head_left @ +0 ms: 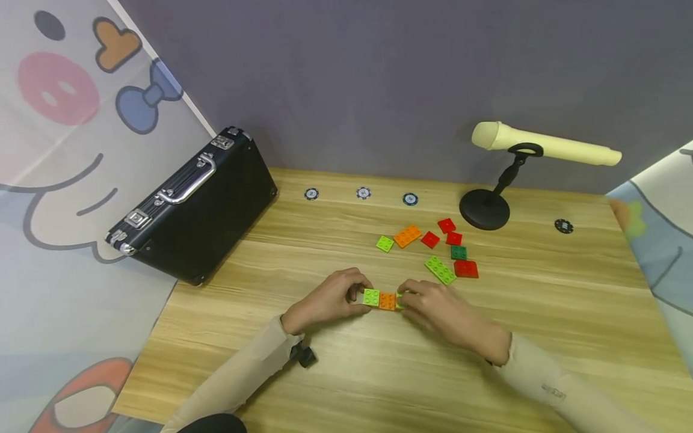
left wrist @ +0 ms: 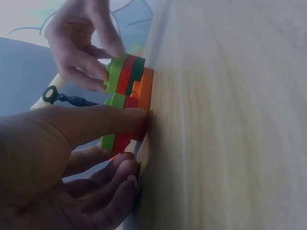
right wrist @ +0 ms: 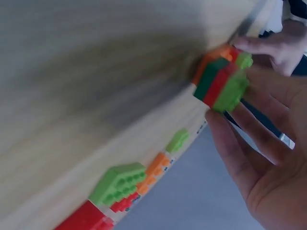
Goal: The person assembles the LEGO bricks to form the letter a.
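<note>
My left hand pinches the left end of a toy-brick build, where a lime-green brick sits above a red one on an orange base brick. Thumb and fingers lie on either side of that end. Opposite it, my right hand pinches a small stack of lime-green, red and dark green bricks. In the left wrist view this stack is at the far end of the orange base, slightly tilted, its dark green brick facing the base. The right fingers hide part of it in the head view.
Behind the hands lie loose bricks: a long lime-green one, an orange one, a dark green one and several red ones. A black case stands left, a microphone on a stand back right. Several poker chips line the back.
</note>
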`<state>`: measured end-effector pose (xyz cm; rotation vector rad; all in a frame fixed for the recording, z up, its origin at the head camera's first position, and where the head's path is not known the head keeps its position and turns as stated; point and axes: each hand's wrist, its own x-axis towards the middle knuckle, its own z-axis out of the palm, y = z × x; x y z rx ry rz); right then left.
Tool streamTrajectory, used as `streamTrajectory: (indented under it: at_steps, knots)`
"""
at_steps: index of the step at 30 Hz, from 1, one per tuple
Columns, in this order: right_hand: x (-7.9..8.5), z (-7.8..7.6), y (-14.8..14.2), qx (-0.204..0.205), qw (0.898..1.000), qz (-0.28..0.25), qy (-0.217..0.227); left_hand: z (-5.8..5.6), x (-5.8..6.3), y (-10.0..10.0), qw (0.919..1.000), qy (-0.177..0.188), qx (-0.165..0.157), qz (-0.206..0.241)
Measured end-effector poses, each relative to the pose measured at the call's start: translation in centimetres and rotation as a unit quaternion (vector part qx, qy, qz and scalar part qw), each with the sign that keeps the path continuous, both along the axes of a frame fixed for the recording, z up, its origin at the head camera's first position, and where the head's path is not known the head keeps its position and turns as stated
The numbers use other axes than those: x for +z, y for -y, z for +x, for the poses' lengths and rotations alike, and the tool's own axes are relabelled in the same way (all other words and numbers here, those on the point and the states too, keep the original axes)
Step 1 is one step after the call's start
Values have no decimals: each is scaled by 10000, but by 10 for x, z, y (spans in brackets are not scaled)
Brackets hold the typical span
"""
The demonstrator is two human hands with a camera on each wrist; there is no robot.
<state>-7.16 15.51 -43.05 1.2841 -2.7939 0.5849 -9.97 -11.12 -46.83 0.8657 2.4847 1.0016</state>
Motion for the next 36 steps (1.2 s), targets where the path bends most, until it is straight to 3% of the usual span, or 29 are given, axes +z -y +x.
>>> streamTrajectory:
  at_steps: [4, 9, 12, 19, 24, 29, 36]
  knots:
    - [10, -13, 0, -31, 9996, 92, 282, 1, 2, -1, 10000, -47, -35, -46]
    - [16, -45, 8, -417, 9987, 61, 281, 0, 3, -1, 9999, -120, -31, -40]
    - [14, -64, 18, -569, 9977, 94, 355, 0, 2, 0, 9999, -154, -43, 12]
    - [0, -90, 40, -369, 9982, 375, 304, 3, -1, -1, 9999, -149, -48, -16]
    - [-10, -99, 48, -356, 9967, 731, 71, 4, 0, -1, 9998, -191, -32, -15]
    - [-13, -98, 50, -233, 9922, 1225, -74, 5, 1, -1, 9998, -167, -49, -100]
    - [-11, -93, 50, -143, 9924, 1218, -102, 4, 2, -1, 9996, -231, -38, -126]
